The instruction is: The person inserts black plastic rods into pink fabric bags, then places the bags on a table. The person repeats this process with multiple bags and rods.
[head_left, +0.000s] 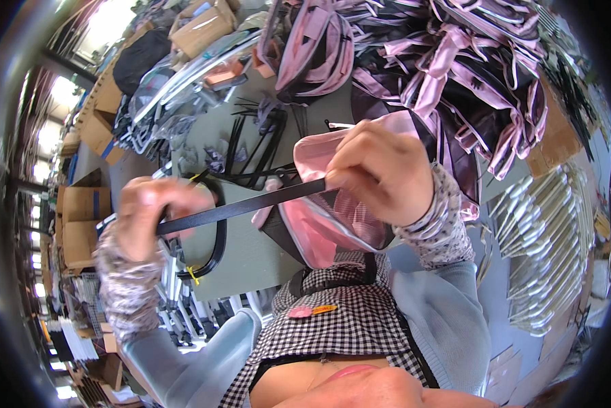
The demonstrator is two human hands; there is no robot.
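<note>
A grey-green worktable (251, 251) carries a scatter of loose black strips (258, 139) and small grey offcuts (213, 160), with a curved black band tied by a yellow twist (213, 255) lying near its front edge. Along the table's far side a large heap of pink and black fabric pieces (448, 68) is piled beside clear plastic bags (162, 95), a black bag (142, 58) and a brown cardboard box (200, 30). More cardboard boxes (81, 224) stack up at the left, and bundles of white metal rods (543, 238) lie at the right.
</note>
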